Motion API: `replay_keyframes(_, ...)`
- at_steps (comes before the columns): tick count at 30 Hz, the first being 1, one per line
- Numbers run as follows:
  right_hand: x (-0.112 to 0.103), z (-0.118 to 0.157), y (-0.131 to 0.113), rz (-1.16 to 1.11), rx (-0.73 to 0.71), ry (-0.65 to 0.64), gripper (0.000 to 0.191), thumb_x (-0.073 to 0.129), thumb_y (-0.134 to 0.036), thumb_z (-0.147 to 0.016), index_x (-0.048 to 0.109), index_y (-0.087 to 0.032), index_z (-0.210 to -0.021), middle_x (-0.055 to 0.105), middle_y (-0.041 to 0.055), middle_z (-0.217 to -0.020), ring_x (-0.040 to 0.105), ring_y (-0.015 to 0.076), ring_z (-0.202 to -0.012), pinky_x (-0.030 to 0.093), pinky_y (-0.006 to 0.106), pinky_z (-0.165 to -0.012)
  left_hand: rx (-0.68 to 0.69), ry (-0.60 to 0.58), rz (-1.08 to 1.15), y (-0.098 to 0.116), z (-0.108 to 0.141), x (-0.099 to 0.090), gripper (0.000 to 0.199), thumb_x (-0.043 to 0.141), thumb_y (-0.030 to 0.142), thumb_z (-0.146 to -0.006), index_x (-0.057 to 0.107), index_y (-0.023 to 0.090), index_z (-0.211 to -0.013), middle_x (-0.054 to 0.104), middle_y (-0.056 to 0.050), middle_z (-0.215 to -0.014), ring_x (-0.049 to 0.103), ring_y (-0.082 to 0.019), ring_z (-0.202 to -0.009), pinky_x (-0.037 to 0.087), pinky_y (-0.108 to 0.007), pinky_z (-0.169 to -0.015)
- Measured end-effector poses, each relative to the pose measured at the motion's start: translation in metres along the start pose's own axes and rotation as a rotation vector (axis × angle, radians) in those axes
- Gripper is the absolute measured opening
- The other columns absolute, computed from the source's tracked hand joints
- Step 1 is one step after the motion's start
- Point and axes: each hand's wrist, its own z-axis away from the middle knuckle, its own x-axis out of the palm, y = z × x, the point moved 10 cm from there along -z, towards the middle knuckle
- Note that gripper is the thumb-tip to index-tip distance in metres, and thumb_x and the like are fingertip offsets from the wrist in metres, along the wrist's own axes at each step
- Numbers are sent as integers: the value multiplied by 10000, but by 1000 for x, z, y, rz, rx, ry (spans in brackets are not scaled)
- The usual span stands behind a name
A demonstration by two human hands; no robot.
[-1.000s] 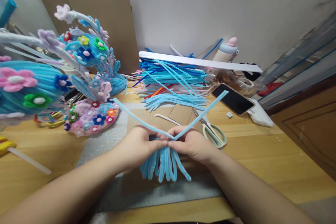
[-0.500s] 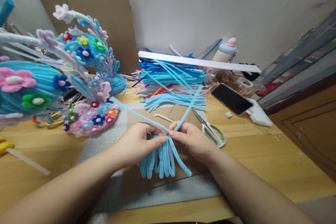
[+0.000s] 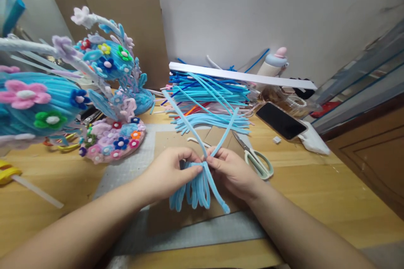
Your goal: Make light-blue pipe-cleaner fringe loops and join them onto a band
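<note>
In the middle of the frame, the left hand (image 3: 173,170) pinches the top of a row of light blue loops (image 3: 192,189), its thumb and fingers closed on the folded edge. The right hand (image 3: 232,170) meets it there, fingers gripping a light blue pipe cleaner (image 3: 189,128) at its bend; its two arms rise above the hands and spread into a V. The loops hang below the hands, with one straight end slanting down toward the lower right.

Beneath them a brown cardboard sheet (image 3: 167,220) lies on a grey mat (image 3: 189,237) on the wooden tabletop (image 3: 315,185). Just right of the right hand are scissors (image 3: 259,164) with pale green handles, and beyond them a phone (image 3: 280,121) lying flat. Upper centre, a pile of pipe cleaners (image 3: 210,92) in blues, pink and red lies under a long white strip (image 3: 241,76). At the left of the frame stand fuzzy blue ornaments (image 3: 110,61) covered in coloured flowers, near an upright cardboard panel (image 3: 135,21).
</note>
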Motion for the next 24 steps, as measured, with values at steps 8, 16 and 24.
replay_keyframes(8, 6, 5, -8, 151, 24, -26, 229, 690, -320, -692, 558, -149, -768, 561, -17, -641, 489, 97, -586, 368, 234, -592, 117, 119, -229, 17, 5, -9, 159, 550, 271, -762, 697, 220, -794, 700, -18, -835, 590, -210, -856, 388, -320, -843)
replay_keyframes(16, 2, 5, -15, 232, -35, 18, 147, 677, -259, -672, 607, -156, -750, 603, -5, -685, 544, 139, -692, 386, 282, -718, 35, 70, -145, 4, 4, -6, 208, 537, 315, -766, 698, 224, -861, 696, -16, -799, 605, -190, -772, 441, -279, -708)
replay_keyframes(24, 4, 7, -21, 365, -38, 57, 189, 678, -306, -678, 581, -157, -743, 568, -16, -657, 506, 123, -642, 387, 257, -660, -93, -2, -3, -10, 2, 2, 252, 513, 352, -767, 659, 163, -848, 674, -28, -767, 598, -189, -722, 446, -268, -630)
